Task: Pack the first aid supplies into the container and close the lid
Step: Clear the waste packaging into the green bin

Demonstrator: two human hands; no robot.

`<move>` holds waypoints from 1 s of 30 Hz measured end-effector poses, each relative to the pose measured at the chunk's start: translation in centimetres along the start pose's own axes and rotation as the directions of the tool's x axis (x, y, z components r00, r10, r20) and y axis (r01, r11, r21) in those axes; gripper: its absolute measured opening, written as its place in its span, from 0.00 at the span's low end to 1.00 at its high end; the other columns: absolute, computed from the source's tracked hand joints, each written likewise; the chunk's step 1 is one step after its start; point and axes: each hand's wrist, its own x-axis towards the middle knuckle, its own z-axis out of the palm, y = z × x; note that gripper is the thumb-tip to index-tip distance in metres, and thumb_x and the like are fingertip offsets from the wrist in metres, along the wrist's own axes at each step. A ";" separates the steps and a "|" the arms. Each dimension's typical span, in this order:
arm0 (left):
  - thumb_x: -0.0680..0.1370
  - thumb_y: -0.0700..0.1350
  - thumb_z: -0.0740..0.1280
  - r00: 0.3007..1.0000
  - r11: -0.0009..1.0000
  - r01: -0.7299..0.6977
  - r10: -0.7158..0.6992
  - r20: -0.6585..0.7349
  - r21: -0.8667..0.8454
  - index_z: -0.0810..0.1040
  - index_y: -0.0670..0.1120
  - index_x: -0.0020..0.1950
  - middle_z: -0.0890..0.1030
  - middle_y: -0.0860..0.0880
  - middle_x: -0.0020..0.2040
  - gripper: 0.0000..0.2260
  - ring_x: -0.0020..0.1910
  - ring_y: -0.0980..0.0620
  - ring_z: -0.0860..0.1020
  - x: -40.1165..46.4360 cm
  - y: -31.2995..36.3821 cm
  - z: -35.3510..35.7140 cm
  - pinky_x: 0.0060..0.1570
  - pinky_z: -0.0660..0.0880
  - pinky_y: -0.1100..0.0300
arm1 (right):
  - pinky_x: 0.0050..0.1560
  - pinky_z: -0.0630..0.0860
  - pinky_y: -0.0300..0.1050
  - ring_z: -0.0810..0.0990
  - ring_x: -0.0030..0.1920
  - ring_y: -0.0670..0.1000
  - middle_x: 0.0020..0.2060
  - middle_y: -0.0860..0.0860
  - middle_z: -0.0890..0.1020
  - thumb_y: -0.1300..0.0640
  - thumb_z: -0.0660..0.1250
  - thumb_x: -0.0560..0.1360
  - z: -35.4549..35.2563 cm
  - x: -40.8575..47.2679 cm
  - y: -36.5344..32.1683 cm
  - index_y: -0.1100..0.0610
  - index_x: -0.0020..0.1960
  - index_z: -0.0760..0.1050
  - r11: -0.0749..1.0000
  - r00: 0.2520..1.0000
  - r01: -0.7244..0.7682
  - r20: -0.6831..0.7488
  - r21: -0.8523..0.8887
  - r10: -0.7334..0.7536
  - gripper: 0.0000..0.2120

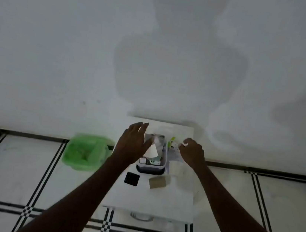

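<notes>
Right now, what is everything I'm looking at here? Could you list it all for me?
Table: one, white, low, against the wall.
Container: one, white with a dark base, open, mid-table, already holding supplies.
White cone-shaped item: one, inside the container.
Square pad: one, black, on the table in front of the container.
Small box: one, tan, right of the black pad.
Green-and-white item: one, right of the container; too blurred to name.
Bin: one, green, on the floor left of the table.
Left hand: fingers spread, above the container.
Right hand: beside the green-and-white item; grip unclear.
</notes>
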 end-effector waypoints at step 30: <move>0.73 0.47 0.74 0.956 0.973 -0.142 0.087 0.282 0.180 0.77 0.39 0.61 0.82 0.37 0.56 0.20 0.56 0.37 0.80 7.6 -2.3 13.4 0.52 0.80 0.44 | 0.48 0.69 0.43 0.77 0.43 0.54 0.40 0.55 0.81 0.58 0.70 0.74 3.4 3.2 4.3 0.63 0.46 0.81 0.972 0.959 -0.130 -0.225 0.198 0.174 0.07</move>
